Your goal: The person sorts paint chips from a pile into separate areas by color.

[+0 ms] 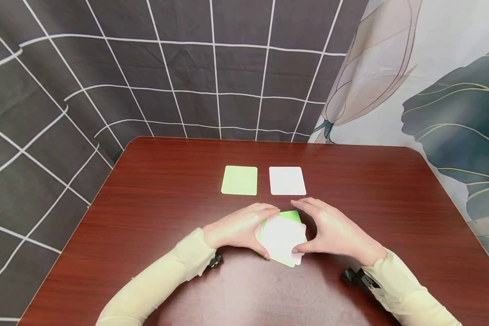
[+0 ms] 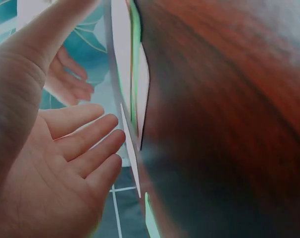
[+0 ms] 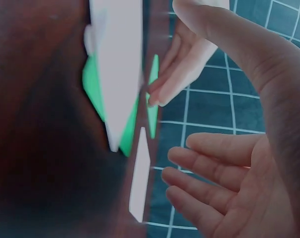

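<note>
A: Report the near zone, taking the loose pile of cards [image 1: 282, 237] as reference.

B: The pile lies on the table [image 1: 146, 203] at the near centre, white cards uppermost with green ones showing beneath and at the far edge. It is fanned and misaligned, not squared. The left hand [image 1: 238, 228] stands just left of it and the right hand [image 1: 334, 231] just right, palms facing inward.

A: Grip state?

B: Both hands have fingers extended and held close together, cupping the pile from its two sides. Fingertips touch the card edges in the head view; neither hand pinches or lifts a card. The wrist views show straight fingers [image 2: 90, 144] beside the card edges, though blur limits certainty on exact contact. The flanking posture looks suited to pushing the edges into line.

A: Beyond the pile?

B: Two single cards lie flat, apart from the pile: a green card [image 1: 239, 180] to the far left and a white card [image 1: 287, 180] to the far right, side by side with a narrow gap. One colour each, they may serve as sorting positions.

A: Markings?

B: None legible; all visible faces are blank. Behind the table hang a grid-patterned cloth [image 1: 106, 81] and a leaf-print cloth [image 1: 432, 90].
</note>
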The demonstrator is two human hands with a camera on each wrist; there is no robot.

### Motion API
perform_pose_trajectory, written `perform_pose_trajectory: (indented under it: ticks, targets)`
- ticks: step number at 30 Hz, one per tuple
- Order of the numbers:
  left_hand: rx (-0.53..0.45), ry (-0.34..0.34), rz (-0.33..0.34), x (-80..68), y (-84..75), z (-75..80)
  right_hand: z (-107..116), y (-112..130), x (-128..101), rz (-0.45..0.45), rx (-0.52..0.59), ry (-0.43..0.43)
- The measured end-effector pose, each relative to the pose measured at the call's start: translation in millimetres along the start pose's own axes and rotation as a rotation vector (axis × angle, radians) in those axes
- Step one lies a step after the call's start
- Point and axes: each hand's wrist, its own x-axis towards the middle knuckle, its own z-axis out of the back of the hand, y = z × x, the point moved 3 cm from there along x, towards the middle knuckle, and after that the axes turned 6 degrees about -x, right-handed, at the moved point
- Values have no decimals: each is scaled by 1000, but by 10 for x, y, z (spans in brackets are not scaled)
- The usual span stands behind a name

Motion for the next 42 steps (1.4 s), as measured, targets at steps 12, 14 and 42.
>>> perform_pose_trajectory:
  ticks: [12, 14, 42]
  targets:
    - [42, 22, 6, 21, -6, -42, -163, 0, -130, -23, -23, 21]
    - [47, 20, 11, 26, -3, -43, -183, 1, -137, -23, -33, 18]
    - [141, -106, 4, 199, 1, 165, 34, -165, 27, 15, 10, -50]
